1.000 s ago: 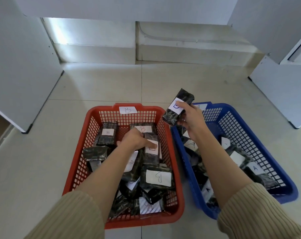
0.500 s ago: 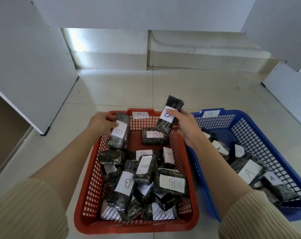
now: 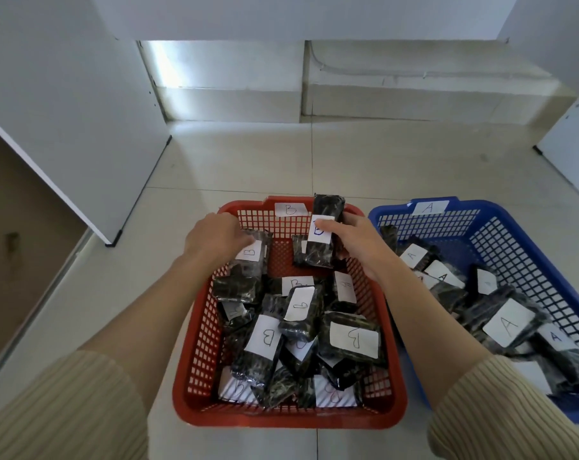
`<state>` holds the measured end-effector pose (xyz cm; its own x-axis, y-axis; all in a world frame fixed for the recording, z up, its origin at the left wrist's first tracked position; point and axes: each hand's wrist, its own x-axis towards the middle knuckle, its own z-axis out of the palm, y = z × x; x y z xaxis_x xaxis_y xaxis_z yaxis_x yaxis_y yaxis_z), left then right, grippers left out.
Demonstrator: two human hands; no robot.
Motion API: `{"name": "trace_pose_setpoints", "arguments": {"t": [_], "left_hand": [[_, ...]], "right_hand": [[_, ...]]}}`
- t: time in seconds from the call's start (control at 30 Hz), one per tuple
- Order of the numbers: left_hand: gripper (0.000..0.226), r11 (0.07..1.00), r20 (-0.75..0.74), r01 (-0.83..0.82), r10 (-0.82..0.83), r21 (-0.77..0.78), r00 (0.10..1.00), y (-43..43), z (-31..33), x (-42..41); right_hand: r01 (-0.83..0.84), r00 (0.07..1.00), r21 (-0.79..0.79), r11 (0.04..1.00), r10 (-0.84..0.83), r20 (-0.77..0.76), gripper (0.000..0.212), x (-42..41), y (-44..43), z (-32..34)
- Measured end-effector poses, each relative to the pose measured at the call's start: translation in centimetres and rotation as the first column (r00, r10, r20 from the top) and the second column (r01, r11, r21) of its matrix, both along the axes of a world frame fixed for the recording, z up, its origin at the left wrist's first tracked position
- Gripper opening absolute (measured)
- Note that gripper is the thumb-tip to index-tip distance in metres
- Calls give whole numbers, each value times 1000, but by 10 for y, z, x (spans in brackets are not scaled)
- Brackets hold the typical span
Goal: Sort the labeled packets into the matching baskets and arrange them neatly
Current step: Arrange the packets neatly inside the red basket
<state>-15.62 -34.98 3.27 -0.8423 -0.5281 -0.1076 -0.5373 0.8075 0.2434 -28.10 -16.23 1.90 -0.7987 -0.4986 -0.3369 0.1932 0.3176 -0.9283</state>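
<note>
We look into soft, even daylight, bright enough to read every label. The strongest light is a glowing patch on the far wall (image 3: 195, 68), and it leaves a dull sheen on the pale floor (image 3: 248, 161). Shadows are weak, with only a grey shade between the red basket (image 3: 281, 421) and the blue basket (image 3: 480, 207). The shiny wrap of the packets (image 3: 351, 356) throws small glints. The wide lens tilts the white panel (image 3: 65, 111) at left and stretches the sleeves (image 3: 65, 410) in the lower corners, which look slightly soft.
</note>
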Motion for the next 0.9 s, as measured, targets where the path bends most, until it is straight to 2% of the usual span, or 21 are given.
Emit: {"name": "trace_pose_setpoints", "arguments": {"t": [0.1, 0.17, 0.23, 0.3, 0.4, 0.57, 0.73, 0.83, 0.9], "left_hand": [[54, 990, 321, 126, -137, 56, 937, 7, 17, 18], [63, 986, 441, 140, -164, 86, 882, 14, 20, 25], [74, 987, 502, 156, -150, 31, 852, 19, 20, 26], [73, 991, 519, 133, -127, 25, 845, 22, 24, 23], [70, 992, 588, 60, -112, 108, 801, 23, 37, 18], [70, 986, 690, 29, -137, 167, 711, 25, 30, 21], [68, 967, 652, 47, -203, 249, 730, 19, 31, 26], [62, 928, 632, 0, -253, 372, 732, 12, 48, 33], [55, 897, 565, 29, -302, 441, 767, 7, 63, 37]], "right_hand": [[10, 1000, 29, 1000, -10, -20, 31, 6, -3, 2], [17, 1000, 44, 999, -17, -9, 32, 8, -2, 4], [26, 1000, 52, 998, -26, 4, 32, 10, 0, 6], [30, 999, 43, 999, -31, 24, 27, 11, 3, 9], [33, 999, 35, 999, -34, 26, 22, 11, 5, 13], [52, 999, 6, 999, -52, 11, 33, 11, 5, 19], [56, 998, -11, 998, -56, 26, 34, 10, 3, 27], [44, 999, -7, 999, -44, 24, 35, 12, 2, 27], [45, 999, -4, 999, -45, 15, 35, 12, 3, 26]]}}
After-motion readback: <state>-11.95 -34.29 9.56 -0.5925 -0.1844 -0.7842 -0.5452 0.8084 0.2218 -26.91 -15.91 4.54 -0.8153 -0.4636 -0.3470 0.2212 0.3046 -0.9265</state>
